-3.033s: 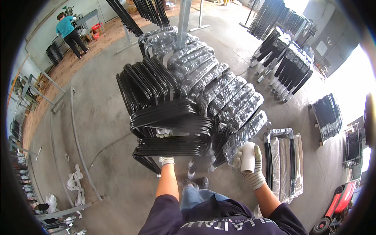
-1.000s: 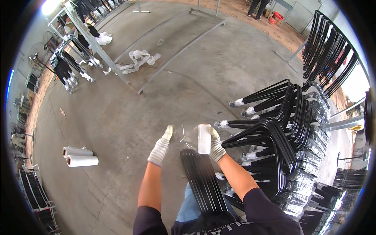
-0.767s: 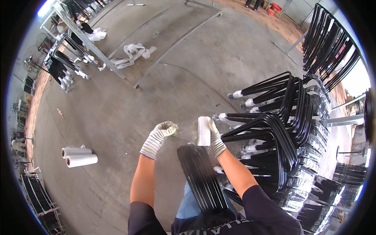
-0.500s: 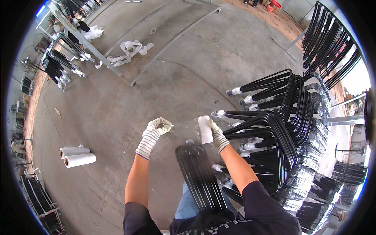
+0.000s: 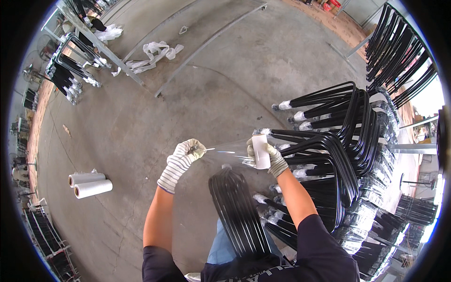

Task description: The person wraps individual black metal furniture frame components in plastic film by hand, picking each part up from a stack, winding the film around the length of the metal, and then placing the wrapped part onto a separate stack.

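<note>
Both hands wear striped white work gloves. My left hand (image 5: pixel 189 151) is closed in a pinch on the loose end of clear stretch film (image 5: pixel 225 151). The film runs taut across to a small white roll of stretch film (image 5: pixel 261 151), around which my right hand (image 5: pixel 270 159) is wrapped. Below the film, a bundle of black bent metal tubes (image 5: pixel 237 207) stands against my legs, its far end covered with clear plastic. Neither hand touches the bundle.
Stacked black tube frames (image 5: pixel 329 155) with wrapped ends crowd the right side. Two larger film rolls (image 5: pixel 91 184) lie on the floor at left. Crumpled plastic film (image 5: pixel 152 56) lies near a metal floor frame (image 5: pixel 211 40). More frames (image 5: pixel 399 51) hang on a rack at far right.
My right hand has moved right with the roll, and my left hand slightly left. The film between them is stretched longer and wider.
</note>
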`<state>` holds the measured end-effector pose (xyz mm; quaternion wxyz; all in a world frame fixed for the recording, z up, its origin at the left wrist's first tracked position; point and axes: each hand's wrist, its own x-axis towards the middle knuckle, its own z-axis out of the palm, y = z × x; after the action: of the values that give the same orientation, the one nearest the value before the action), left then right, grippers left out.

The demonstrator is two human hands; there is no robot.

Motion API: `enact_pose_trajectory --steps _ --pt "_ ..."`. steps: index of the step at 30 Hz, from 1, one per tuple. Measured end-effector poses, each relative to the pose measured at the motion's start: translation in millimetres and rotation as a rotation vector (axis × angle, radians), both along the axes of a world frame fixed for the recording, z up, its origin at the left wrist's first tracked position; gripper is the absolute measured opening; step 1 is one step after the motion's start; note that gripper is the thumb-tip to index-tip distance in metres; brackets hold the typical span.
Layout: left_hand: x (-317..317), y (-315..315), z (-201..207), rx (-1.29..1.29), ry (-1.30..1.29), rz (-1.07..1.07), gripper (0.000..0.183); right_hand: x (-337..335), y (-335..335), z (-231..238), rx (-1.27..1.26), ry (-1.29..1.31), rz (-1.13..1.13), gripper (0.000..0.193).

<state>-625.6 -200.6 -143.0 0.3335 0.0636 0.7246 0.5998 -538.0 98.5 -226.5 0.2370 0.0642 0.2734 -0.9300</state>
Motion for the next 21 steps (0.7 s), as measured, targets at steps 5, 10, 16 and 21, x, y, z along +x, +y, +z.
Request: enact_pose_trajectory --steps 5,10,16,21 --pt "14.7 -14.2 -14.6 -0.006 0.183 -0.015 0.003 -0.4 19.0 19.6 0.443 0.317 0.098 0.062" --pt "65.1 -37.6 -15.8 -0.083 0.473 -0.003 0.006 34.2 9.1 39.9 0.575 0.323 0.279 0.054" --pt "142.4 -18.1 -67.5 0.402 0.182 0.350 0.013 90.9 -25.6 31.4 0.676 0.193 0.094 0.063" --pt "164.1 2.1 -65.1 0.353 -0.033 0.486 0.012 111.3 -62.6 34.5 0.648 0.113 -0.168 0.061"
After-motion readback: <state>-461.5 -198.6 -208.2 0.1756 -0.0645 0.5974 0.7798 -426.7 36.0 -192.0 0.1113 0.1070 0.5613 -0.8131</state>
